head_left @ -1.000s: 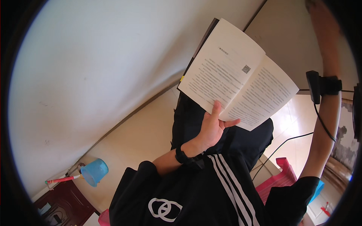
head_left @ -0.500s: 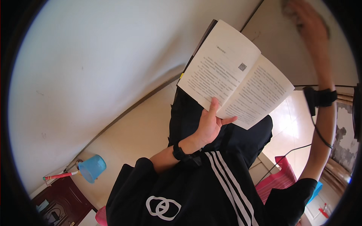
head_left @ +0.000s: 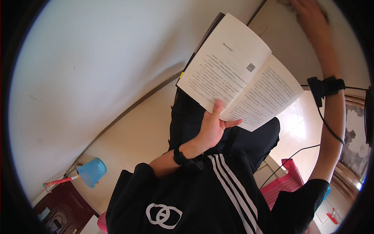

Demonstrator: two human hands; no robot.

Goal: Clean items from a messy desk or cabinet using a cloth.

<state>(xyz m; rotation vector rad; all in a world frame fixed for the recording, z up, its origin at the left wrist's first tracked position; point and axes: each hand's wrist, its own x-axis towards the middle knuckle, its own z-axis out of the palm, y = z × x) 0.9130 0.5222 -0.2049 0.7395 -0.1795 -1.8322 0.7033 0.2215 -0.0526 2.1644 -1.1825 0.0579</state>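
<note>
An open book [head_left: 230, 62] with printed pages and a small square code is propped tilted above my lap. My left hand [head_left: 213, 126] grips its lower edge at the spine, the thumb and little finger lying over the pages and the other fingers hidden behind. My right arm is stretched far up at the right. At the upper rim, my right hand [head_left: 311, 13] is blurred and partly cut off, with a dark smudge beside it. Whether it holds anything does not show. Each wrist wears a black strap.
A pale wall [head_left: 97, 58] rises on the left above the tiled floor [head_left: 132, 128]. Far lower left are a blue bucket [head_left: 92, 172] and a dark red cabinet [head_left: 64, 208]. Pink striped fabric [head_left: 286, 183] lies by my right side, and a black cable [head_left: 292, 156] runs past it.
My right hand and forearm have shifted slightly up and to the left. The book and my left hand appear a little farther left and higher, the grip unchanged.
</note>
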